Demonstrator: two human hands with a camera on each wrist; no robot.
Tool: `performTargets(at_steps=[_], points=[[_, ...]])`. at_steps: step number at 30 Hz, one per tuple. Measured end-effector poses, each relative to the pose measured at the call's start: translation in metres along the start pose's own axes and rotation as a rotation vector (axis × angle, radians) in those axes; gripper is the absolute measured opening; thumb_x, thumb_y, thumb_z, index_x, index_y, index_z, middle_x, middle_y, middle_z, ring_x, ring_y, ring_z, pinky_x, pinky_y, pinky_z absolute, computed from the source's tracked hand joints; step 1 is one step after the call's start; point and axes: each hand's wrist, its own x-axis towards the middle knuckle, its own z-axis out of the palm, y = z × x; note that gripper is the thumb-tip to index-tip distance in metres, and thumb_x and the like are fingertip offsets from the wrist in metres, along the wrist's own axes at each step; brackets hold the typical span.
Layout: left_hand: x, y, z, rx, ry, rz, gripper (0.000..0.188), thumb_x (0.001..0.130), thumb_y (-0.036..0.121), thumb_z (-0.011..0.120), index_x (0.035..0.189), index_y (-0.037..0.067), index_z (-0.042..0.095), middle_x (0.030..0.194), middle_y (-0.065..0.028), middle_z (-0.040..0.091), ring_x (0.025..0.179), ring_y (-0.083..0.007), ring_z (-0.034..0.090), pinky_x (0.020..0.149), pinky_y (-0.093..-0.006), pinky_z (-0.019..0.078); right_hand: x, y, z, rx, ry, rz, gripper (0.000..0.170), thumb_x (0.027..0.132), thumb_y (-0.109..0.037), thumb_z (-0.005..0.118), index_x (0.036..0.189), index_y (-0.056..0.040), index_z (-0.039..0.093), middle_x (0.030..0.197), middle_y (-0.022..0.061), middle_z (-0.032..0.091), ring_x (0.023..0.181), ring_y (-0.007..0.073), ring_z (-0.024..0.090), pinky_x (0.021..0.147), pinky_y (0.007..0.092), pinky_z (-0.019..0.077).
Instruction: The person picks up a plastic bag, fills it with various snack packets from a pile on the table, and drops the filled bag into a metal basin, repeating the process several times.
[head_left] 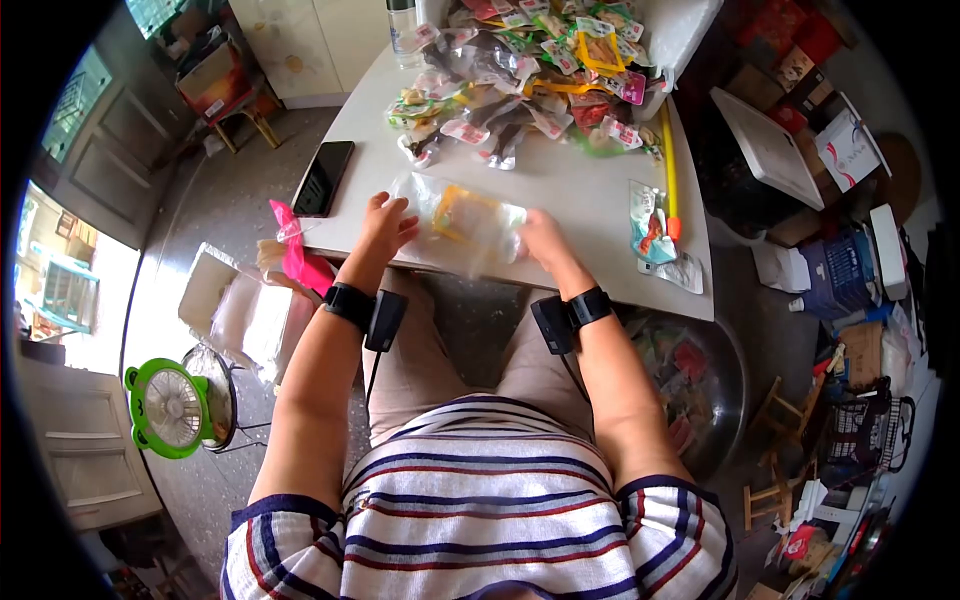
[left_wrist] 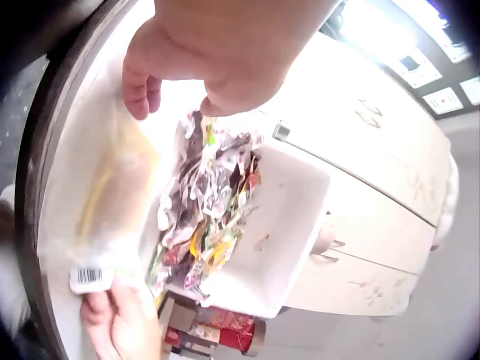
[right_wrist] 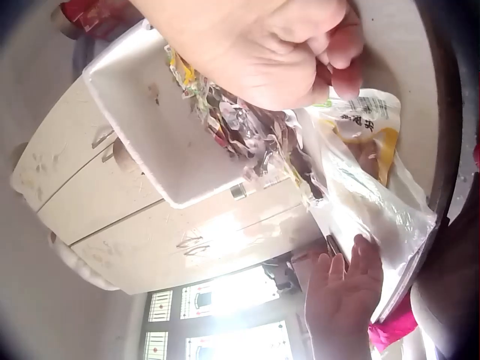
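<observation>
A clear plastic bag (head_left: 425,196) lies over the front of the white table, with a yellow-edged food packet (head_left: 466,215) inside it. My right hand (head_left: 541,240) pinches the bag's right end, by a barcode label (left_wrist: 91,276) seen in the left wrist view. At the other end my left hand (head_left: 383,230) hovers with fingers loosely bent, holding nothing. The right wrist view shows that left hand (right_wrist: 346,289) with its fingers spread beside the bag. Dark printing and a yellow border show on the packet (right_wrist: 387,154) there.
Many small snack packets (head_left: 490,110) are heaped at the table's back, spilling from a white foam box (left_wrist: 289,217). A phone (head_left: 323,178) lies at the left edge. At the right are a yellow stick (head_left: 669,160) and a blue-white packet (head_left: 648,215).
</observation>
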Motion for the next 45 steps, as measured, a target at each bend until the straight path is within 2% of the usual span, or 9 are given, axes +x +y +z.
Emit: performTargets(at_steps=[4,5,11,21,24,28,33,36,45], points=[[0.011,-0.02,-0.007,0.944,0.042,0.888,0.029,0.071,0.019,0.058,0.095,0.003,0.052,0.086,-0.0125,0.053,0.069,-0.0237,0.053,0.06,-0.0316,0.0431,0.002,-0.001,0.001,-0.02,0.029,-0.042,0.011,0.071,-0.005,0.044,0.077,-0.0003,0.052,0.058,0.0017,0.049,0.046,0.0096,0.045,0.039,0.0233,0.0348],[-0.011,-0.01,0.003,0.806,-0.085,0.711,0.02,0.068,0.017,0.058,0.08,0.002,0.055,0.084,-0.0143,0.054,0.079,-0.0292,0.05,0.071,-0.0354,0.041,0.001,-0.006,0.0,-0.023,0.012,-0.045,0.011,0.071,-0.005,0.044,0.076,-0.0004,0.052,0.058,0.0017,0.049,0.046,0.0099,0.045,0.04,0.0235,0.0353],[-0.051,-0.047,0.035,0.95,-0.106,1.072,0.024,0.062,0.02,0.064,0.077,0.005,0.053,0.095,-0.0123,0.051,0.091,-0.031,0.047,0.076,-0.0358,0.039,0.002,-0.01,-0.002,0.01,-0.091,-0.038,0.015,0.071,-0.008,0.046,0.082,-0.0009,0.054,0.066,0.0018,0.053,0.05,0.0088,0.046,0.044,0.0229,0.0382],[-0.048,-0.057,0.044,0.922,-0.232,1.029,0.011,0.064,0.012,0.054,0.073,0.009,0.048,0.102,-0.0049,0.045,0.106,-0.0302,0.035,0.085,-0.0448,0.0253,-0.012,-0.031,-0.008,0.058,-0.25,0.047,0.015,0.073,-0.012,0.048,0.085,-0.0047,0.053,0.065,-0.0024,0.051,0.048,0.0046,0.042,0.041,0.019,0.0335],[-0.046,-0.06,0.042,0.911,-0.296,1.042,0.011,0.064,0.011,0.054,0.072,0.009,0.047,0.102,-0.0046,0.045,0.109,-0.0302,0.033,0.084,-0.0473,0.0227,-0.016,-0.034,0.0,0.206,-0.224,-0.056,0.017,0.073,-0.011,0.05,0.086,-0.0001,0.053,0.066,0.0014,0.053,0.054,0.0095,0.048,0.046,0.0232,0.0386],[-0.047,-0.058,0.041,0.88,-0.285,1.057,0.011,0.065,0.012,0.056,0.074,0.011,0.048,0.107,-0.0054,0.044,0.111,-0.0304,0.031,0.085,-0.0482,0.0218,0.006,0.004,0.033,-0.237,0.018,-0.418,0.017,0.073,-0.01,0.044,0.081,0.0032,0.05,0.066,0.0135,0.054,0.06,0.017,0.05,0.055,0.0321,0.0406],[-0.037,-0.065,0.038,0.892,-0.315,1.076,0.013,0.066,0.013,0.057,0.076,0.012,0.05,0.113,-0.0094,0.042,0.113,-0.0328,0.03,0.088,-0.0462,0.0211,0.019,0.009,0.036,-0.236,0.026,-0.438,0.015,0.072,-0.008,0.041,0.079,0.0032,0.05,0.065,0.0135,0.054,0.059,0.0199,0.052,0.053,0.0326,0.0403],[-0.04,-0.062,0.039,0.949,-0.283,1.052,0.013,0.065,0.013,0.057,0.076,0.011,0.051,0.113,-0.0122,0.042,0.113,-0.035,0.029,0.09,-0.045,0.0219,0.005,-0.015,0.03,0.054,-0.019,-0.132,0.015,0.072,-0.007,0.041,0.08,0.0019,0.051,0.066,0.0099,0.054,0.056,0.0163,0.053,0.048,0.0285,0.0406],[-0.042,-0.064,0.044,1.128,-0.117,1.036,0.024,0.067,0.023,0.055,0.088,0.013,0.054,0.118,-0.017,0.035,0.114,-0.0385,0.026,0.092,-0.0507,0.0196,0.02,-0.023,-0.027,-0.089,0.02,-0.046,0.018,0.073,-0.015,0.047,0.085,-0.0024,0.053,0.072,0.009,0.057,0.057,0.014,0.054,0.049,0.0262,0.0426]])
